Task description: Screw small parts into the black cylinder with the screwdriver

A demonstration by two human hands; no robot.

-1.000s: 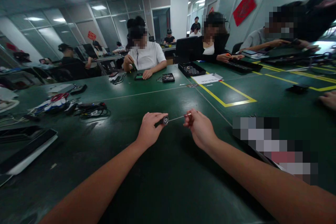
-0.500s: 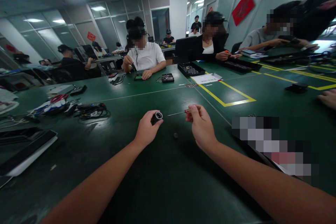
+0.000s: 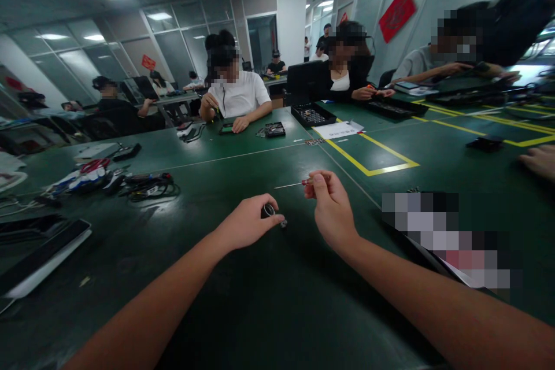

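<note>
Head view shows your two bare forearms reaching out over the dark green counter [image 3: 269,300], and your hands sit close together near its middle. Your left hand [image 3: 245,224] is lowered to the counter with its fingers curled around a small black cylindrical part [image 3: 267,211] with a silvery ring at its end; the part is pinched at the fingertips, at or just above the surface, and a tiny dark piece [image 3: 283,223] lies on the counter just beside it. Your right hand [image 3: 332,211] is raised a little, thumb and forefinger pressed together on the red grip of a slim screwdriver [image 3: 295,184], whose thin metal shaft points left, above and apart from the cylindrical part. To your right a blurred-out patch covers part of the counter. Off to your left lie a flat black and white device [image 3: 43,251] at the counter edge, then a tangle of black cables [image 3: 151,185] and a red and white bundle [image 3: 87,173]. Farther on, yellow tape lines [image 3: 368,156] mark a box on the surface, with a white sheet [image 3: 342,129] and a black tray [image 3: 313,114] behind it. Across the counter a person in a white shirt [image 3: 238,98] works over small items, and more people sit along the far and right sides in front of glass partitions.
</note>
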